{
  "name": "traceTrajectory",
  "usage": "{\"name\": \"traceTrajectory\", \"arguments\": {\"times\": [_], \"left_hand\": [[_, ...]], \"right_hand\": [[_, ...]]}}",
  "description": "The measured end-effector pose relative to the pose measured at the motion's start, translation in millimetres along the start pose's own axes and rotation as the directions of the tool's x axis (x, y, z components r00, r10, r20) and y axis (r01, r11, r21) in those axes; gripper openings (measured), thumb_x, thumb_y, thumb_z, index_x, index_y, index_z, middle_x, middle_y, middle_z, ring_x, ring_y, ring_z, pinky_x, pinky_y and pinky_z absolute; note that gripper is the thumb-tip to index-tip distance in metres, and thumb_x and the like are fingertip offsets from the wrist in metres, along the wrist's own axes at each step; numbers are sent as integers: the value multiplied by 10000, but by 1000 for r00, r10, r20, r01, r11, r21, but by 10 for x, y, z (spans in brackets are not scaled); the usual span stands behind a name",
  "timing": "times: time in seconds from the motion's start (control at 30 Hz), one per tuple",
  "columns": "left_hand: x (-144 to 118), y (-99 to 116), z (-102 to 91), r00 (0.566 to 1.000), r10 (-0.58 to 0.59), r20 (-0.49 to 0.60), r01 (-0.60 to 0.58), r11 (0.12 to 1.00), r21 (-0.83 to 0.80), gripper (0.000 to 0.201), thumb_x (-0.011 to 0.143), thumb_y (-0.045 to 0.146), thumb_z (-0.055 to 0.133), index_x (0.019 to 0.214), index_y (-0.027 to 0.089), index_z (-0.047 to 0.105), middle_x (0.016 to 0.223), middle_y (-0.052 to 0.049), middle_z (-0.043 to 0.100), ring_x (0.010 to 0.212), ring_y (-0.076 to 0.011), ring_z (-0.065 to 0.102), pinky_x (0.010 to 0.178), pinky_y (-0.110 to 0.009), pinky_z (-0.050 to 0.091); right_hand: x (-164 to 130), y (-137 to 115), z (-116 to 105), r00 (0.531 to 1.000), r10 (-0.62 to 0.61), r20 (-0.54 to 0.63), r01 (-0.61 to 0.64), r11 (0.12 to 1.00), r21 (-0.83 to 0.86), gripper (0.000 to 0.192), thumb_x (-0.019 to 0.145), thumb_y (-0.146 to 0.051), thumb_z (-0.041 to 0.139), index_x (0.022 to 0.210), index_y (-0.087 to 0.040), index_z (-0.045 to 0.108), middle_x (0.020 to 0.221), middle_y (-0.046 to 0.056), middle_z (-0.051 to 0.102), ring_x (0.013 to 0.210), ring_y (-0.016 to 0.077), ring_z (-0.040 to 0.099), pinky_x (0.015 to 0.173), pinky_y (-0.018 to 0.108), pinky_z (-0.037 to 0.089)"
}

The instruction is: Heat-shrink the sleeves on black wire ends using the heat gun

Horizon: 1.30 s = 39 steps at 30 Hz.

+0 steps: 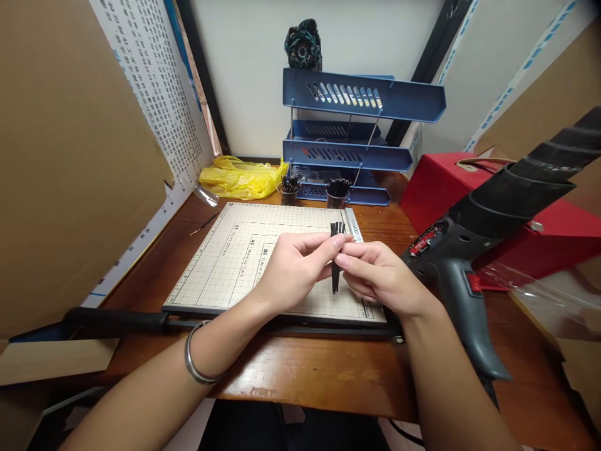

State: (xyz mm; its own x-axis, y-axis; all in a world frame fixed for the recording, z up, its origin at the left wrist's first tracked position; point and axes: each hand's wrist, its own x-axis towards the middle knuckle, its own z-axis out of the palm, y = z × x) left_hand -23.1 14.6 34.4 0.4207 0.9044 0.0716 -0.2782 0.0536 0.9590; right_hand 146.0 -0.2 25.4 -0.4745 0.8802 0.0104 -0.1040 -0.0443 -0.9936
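Note:
My left hand [303, 266] is closed, with thumb and fingers pinching a bundle of short, thin black strands [335, 280] that looks like cut wires. The bundle stands roughly upright, its tips fanned out above my fingers and its lower end narrower. From the other side, my right hand [375, 272] is closed too, its thumb and fingertips pressed against the middle of the same bundle. The fingers hide that middle part. Beneath both hands lies a paper cutter [211, 263] with a cream, grid-marked board. Its black-handled blade arm [122, 321] is down along the near edge.
Two small cups [288, 195] of black strands stand behind the board, before a blue tiered tray [361, 94]. A yellow plastic bag [241, 178] lies at back left. On the right, a heat gun [464, 250] stands in front of a red box [434, 169]. Cardboard walls the left side.

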Motion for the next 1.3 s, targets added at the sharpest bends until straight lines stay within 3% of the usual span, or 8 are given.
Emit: {"name": "traceTrajectory", "arguments": {"times": [0.13, 0.3, 0.53, 0.87, 1.1, 1.3], "left_hand": [[-7, 21, 8, 999, 8, 34, -7, 1000, -30, 193, 856, 356, 783, 898, 179, 845, 785, -27, 731, 699, -91, 606, 603, -159, 478], [-1, 45, 21, 997, 67, 28, -68, 998, 15, 229, 814, 359, 824, 755, 138, 823, 577, 25, 590, 542, -44, 463, 513, -144, 420], [-12, 40, 4, 996, 14, -89, -17, 999, -31, 209, 623, 211, 935, 798, 170, 830, 798, -13, 763, 711, -105, 663, 647, -169, 564], [7, 26, -6, 991, 66, -117, -65, 998, 11, 187, 669, 204, 903, 839, 169, 831, 840, -33, 797, 768, -132, 721, 707, -191, 610], [-4, 27, -7, 991, 77, -111, -77, 997, 4, 153, 676, 210, 902, 797, 168, 819, 809, -20, 789, 756, -123, 712, 711, -184, 609], [-9, 53, -3, 992, 79, -101, -75, 996, 46, 177, 682, 258, 903, 824, 178, 835, 834, -33, 791, 783, -140, 707, 706, -199, 603]], "right_hand": [[-18, -18, -12, 1000, 4, 7, -4, 1000, -25, 323, 939, -458, 650, 897, -139, 677, 438, -120, 308, 354, 32, 205, 340, 176, 174], [-36, -21, -33, 1000, -22, -6, 22, 999, -44, 348, 938, -461, 649, 942, -120, 719, 452, -109, 302, 364, 38, 198, 336, 192, 140], [-24, -21, -36, 997, -39, -62, 37, 999, -32, 301, 921, -455, 678, 834, -167, 666, 461, -107, 293, 372, 36, 186, 339, 192, 135], [-3, -35, 0, 993, -56, -102, 51, 997, -52, 338, 864, -483, 740, 841, -151, 682, 450, -100, 336, 371, 30, 209, 344, 185, 129], [10, -12, -3, 989, -92, -116, 90, 996, -21, 297, 891, -431, 705, 799, -150, 678, 445, -118, 297, 362, 39, 260, 338, 168, 312], [26, 6, -9, 987, -117, -113, 114, 993, -31, 308, 889, -429, 698, 751, -155, 666, 434, -113, 296, 372, 53, 307, 358, 174, 369]]}}
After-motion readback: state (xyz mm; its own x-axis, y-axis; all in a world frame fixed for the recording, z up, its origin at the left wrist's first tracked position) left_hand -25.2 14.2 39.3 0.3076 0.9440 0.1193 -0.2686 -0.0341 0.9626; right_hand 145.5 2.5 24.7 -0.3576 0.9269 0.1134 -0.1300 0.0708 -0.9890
